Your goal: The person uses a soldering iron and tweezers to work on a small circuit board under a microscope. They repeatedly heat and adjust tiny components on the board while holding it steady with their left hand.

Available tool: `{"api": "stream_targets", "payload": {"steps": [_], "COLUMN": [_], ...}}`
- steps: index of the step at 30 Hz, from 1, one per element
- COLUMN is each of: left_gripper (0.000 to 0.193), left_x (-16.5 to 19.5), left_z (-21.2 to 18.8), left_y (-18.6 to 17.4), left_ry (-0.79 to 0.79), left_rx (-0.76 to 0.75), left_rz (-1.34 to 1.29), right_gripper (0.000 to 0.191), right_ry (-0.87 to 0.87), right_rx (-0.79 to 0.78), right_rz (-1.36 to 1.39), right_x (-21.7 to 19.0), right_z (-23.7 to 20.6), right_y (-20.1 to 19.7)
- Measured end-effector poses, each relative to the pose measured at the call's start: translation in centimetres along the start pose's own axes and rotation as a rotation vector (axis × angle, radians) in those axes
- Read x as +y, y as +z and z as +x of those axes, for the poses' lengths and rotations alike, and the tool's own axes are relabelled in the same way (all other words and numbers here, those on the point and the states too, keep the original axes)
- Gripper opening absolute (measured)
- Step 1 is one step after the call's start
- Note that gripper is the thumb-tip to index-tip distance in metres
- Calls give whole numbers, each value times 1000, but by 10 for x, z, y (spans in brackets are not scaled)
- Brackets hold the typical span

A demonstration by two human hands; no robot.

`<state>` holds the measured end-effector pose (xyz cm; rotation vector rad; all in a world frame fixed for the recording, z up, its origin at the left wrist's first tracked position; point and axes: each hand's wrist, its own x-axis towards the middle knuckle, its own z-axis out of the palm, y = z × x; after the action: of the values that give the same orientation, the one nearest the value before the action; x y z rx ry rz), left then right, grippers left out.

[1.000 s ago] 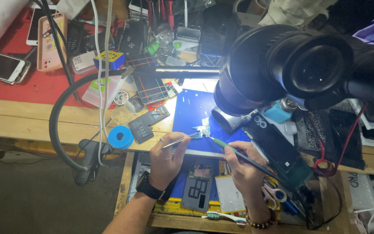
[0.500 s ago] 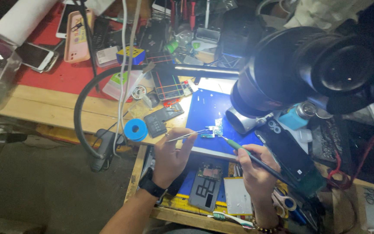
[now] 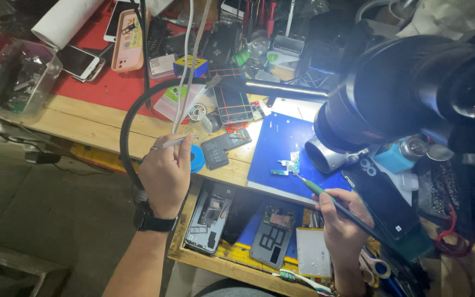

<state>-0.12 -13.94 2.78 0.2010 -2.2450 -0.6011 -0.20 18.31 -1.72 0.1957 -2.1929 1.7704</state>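
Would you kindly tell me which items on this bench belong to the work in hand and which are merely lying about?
In use:
- left hand holding tweezers
- right hand holding a green-tipped tool
- small circuit board at the tool's tip
- blue mat under it
- microscope above

Lying about:
- blue tape roll
- phones on the red mat
- toothbrush
- paper roll

- A phone-repair workshop: a cluttered wooden surface [image 3: 100,129] crowded with handsets and parts.
- A black microscope [image 3: 413,93] hangs over a lit blue work mat [image 3: 281,143] bearing a small circuit board [image 3: 287,166].
- Phones [image 3: 81,61] lie on a red mat [image 3: 94,82].
- An open drawer [image 3: 232,256] holds opened phones.
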Motion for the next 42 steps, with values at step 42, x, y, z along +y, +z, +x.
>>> {"api": "stream_targets", "payload": {"steps": [42], "left_gripper": [11], "left_x": [-16], "left_z": [-8], "left_y": [15], "left_ry": [-6], "left_rx": [101], "left_rz": [-217], "right_gripper": [13], "right_ry": [-14], "right_rx": [-6], "right_rz": [-22], "right_x": [5], "right_z": [3], "right_y": [0]}}
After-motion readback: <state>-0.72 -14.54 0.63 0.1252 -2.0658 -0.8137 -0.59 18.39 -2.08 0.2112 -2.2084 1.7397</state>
